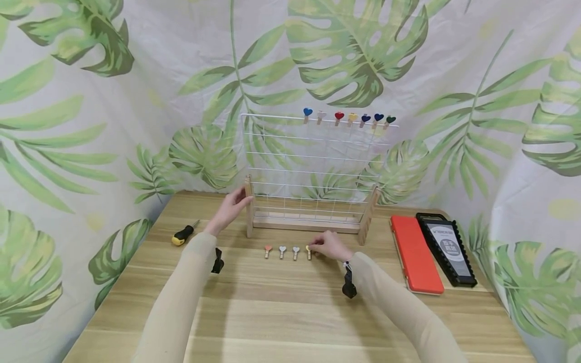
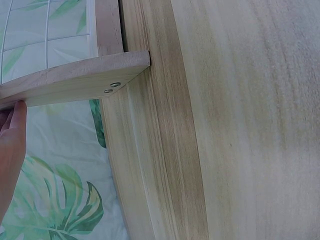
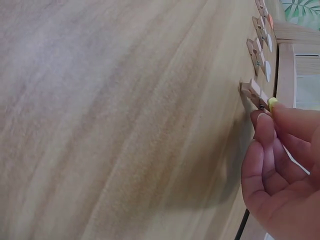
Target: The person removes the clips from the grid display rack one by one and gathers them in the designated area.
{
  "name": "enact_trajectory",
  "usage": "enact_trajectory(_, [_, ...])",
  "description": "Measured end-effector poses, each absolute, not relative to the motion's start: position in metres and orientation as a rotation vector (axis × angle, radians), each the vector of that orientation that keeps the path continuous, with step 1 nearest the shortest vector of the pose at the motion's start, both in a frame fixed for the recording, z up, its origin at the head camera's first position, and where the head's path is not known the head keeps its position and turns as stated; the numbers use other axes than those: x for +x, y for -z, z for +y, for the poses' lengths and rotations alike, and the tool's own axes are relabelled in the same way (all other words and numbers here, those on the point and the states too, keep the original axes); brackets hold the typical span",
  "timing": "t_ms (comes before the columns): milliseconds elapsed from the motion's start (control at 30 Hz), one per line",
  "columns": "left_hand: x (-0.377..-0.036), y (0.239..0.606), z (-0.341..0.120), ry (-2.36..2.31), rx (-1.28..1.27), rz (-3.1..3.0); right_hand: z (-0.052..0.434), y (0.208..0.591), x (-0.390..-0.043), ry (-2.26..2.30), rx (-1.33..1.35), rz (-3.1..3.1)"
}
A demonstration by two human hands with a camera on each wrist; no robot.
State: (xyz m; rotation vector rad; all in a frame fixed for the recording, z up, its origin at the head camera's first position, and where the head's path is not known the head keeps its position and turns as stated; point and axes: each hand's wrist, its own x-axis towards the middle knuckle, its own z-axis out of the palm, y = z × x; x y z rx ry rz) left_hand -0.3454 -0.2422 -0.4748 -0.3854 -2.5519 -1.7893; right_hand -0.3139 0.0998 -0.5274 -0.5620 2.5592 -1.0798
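Both arms stretch forward, in beige sleeves. The left hand (image 1: 230, 207) is raised further ahead, its fingers (image 2: 17, 116) straight. The right hand (image 1: 330, 246) is lower and nearer, thumb and fingers (image 3: 265, 131) curled together in a pinch.

You worked at a staged tabletop set: a leaf-print cloth backdrop (image 1: 408, 60) hung close behind and around the wooden table (image 1: 290, 312), enclosing it.

i note both arms in long, close-fitting beige sleeves. left hand (image 1: 230, 206) and right hand (image 1: 330, 246) bare. a small black camera unit is strapped under each wrist.
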Motion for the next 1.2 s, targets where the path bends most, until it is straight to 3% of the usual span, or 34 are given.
enact_trajectory(533, [-0.353, 0.483, -0.242, 1.770, -0.381, -2.553, 0.106, 0.529, -0.313, 1.052, -0.661, 2.611])
enact_trajectory(667, [-0.349, 0.477, -0.242, 1.797, -0.389, -2.565, 0.109, 0.512, -0.315, 1.016, -0.693, 2.690])
enact_trajectory(867, [-0.334, 0.459, -0.239, 1.817, -0.378, -2.585, 0.109, 0.445, -0.323, 1.069, -0.791, 2.780])
enact_trajectory(1200, [-0.332, 0.456, -0.237, 1.831, -0.379, -2.573, 0.107, 0.287, -0.325, 1.416, -0.950, 2.808])
